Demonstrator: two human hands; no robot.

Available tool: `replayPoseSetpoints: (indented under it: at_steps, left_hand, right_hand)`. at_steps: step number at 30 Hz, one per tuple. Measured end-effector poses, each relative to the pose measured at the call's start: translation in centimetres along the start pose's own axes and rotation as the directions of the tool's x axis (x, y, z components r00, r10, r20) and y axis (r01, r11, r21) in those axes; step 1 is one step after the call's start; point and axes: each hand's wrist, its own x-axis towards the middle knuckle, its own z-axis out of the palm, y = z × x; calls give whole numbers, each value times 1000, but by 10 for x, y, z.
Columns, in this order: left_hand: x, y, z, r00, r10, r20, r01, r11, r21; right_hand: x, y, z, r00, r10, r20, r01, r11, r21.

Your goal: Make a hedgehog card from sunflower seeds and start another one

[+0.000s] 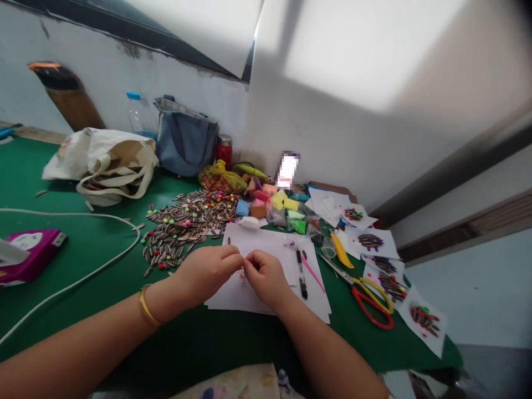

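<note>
My left hand (pixel 211 272) and my right hand (pixel 266 278) meet fingertip to fingertip above a stack of white paper (pixel 226 299). Both are closed in a pinch. Whatever lies between the fingertips is too small and hidden to name. Small pinkish bits show on the paper just below the fingers. A black marker pen (pixel 301 274) and a pink strip (pixel 313 274) lie on the paper, right of my right hand. Beyond my left hand spreads a heap of striped sunflower seeds (pixel 178 227), mixed with small coloured balls.
Coloured clay blocks (pixel 257 210) sit behind the paper. To the right lie red-and-yellow scissors (pixel 372 302), a yellow cutter (pixel 342 251) and paper cards with seed figures (pixel 424 321). Bags (pixel 187 138), a red flask (pixel 224 151), a phone (pixel 287 169), tissues (pixel 31 257) and a white cable (pixel 83 281) surround the area.
</note>
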Motion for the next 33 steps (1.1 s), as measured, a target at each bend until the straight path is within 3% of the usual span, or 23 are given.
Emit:
replayPoseSetpoints:
  at_steps: [3, 5, 13, 16, 18, 20, 22, 25, 28, 33]
  left_hand:
    - [-1, -2, -2, 991, 35, 129, -47, 995, 92]
    - [0, -3, -4, 989, 35, 145, -50, 994, 97]
    - [0, 1, -4, 987, 158, 43, -158, 987, -1]
    - [-1, 3, -11, 988, 153, -22, -154, 980, -129]
    - [1, -5, -15, 993, 76, -90, -96, 962, -254]
    - [7, -23, -14, 985, -84, -148, 35, 951, -308]
    - [17, -49, -9, 958, -250, -143, 224, 958, -178]
    - [34, -88, 6, 886, -463, 41, 451, 878, 159]
    - [46, -110, 21, 856, -510, 91, 482, 848, 222]
    - [50, -116, 28, 843, -528, 102, 486, 829, 278]
  right_hand:
    - [-1, -2, 0, 1000, -8, 3, 9, 1000, -21]
    - [-1, -3, 0, 1000, 3, 4, -3, 1000, -8]
    - [0, -2, 0, 1000, 22, -10, -21, 998, 57]
    - [1, 0, -1, 1000, 11, -27, -9, 997, 74]
    - [2, 0, -1, 999, 15, -31, -12, 995, 98]
    - [3, 1, -2, 999, 23, -33, -19, 993, 120]
    - [3, 1, -3, 999, 34, -31, -29, 990, 136]
    - [2, 1, -3, 999, 42, -30, -37, 989, 145]
    - [2, 1, -4, 998, 48, -29, -43, 989, 141]
    - [3, 2, -8, 998, 46, -37, -41, 989, 145]
